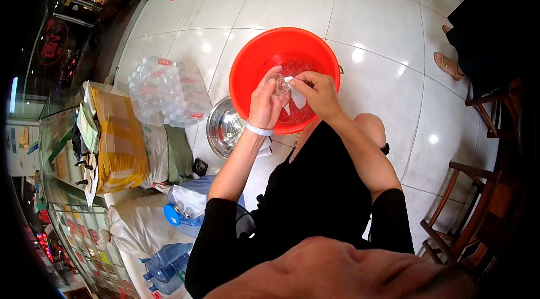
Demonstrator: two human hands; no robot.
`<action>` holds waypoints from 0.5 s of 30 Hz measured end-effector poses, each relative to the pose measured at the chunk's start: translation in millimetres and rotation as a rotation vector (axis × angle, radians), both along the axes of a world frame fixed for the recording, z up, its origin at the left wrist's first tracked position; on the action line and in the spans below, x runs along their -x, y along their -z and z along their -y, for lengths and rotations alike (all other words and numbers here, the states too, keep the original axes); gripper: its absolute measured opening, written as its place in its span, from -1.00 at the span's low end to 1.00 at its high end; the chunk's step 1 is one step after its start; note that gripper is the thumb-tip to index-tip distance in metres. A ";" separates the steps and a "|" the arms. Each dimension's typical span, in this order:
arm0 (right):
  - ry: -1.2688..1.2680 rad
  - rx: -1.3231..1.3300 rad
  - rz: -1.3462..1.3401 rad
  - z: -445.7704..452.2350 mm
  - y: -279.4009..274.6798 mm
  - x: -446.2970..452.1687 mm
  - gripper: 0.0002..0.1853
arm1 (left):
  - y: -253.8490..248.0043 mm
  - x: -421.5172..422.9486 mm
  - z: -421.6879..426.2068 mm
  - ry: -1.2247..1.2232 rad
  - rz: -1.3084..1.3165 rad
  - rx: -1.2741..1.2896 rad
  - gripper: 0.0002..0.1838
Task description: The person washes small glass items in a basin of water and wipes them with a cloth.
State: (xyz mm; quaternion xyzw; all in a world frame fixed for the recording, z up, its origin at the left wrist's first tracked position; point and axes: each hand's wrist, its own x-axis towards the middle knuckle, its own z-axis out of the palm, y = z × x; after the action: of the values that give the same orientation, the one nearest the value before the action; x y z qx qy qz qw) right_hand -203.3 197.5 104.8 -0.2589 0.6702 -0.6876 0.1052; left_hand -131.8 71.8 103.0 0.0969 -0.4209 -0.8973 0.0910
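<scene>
Above a large red basin [242, 57] my left hand [266, 101] wraps round a small clear glass-like piece [279, 84]. My right hand [318, 94] pinches something white at that piece's right side, the fingertips of both hands nearly meeting. A white, limp piece [298, 98] hangs below my right fingers. Inside the basin, clear objects [298, 66] lie in what looks like water; their exact shapes are hard to make out. A pale bracelet circles my left wrist.
A metal colander [220, 127] stands left of the basin, beside wrapped plastic bottles [167, 92]. Farther left are a taped yellow box [119, 140], sacks and a blue water jug [194, 200]. Wooden chairs [469, 203] and another person's sandalled foot [449, 65] are at right.
</scene>
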 end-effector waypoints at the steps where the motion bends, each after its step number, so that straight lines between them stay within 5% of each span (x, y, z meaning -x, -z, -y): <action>1: -0.013 -0.010 0.027 0.1 1.2 0.5 -0.82 | 0.2 -0.1 0.7 0.000 0.000 0.000 -0.65; 9: -0.102 -0.035 0.024 -9.4 3.7 12.1 -0.83 | -3.9 1.0 6.7 -0.106 0.212 -0.063 -0.71; 15: -0.162 -0.047 0.033 -17.9 -2.5 19.7 -0.82 | 3.1 -4.2 24.2 -0.048 0.123 -0.123 -0.67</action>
State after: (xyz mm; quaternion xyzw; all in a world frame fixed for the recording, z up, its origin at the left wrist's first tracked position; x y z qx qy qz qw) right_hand -223.0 215.3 107.4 -0.2986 0.6610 -0.6652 0.1775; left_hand -127.6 47.6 100.0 0.1672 -0.3673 -0.9114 0.0806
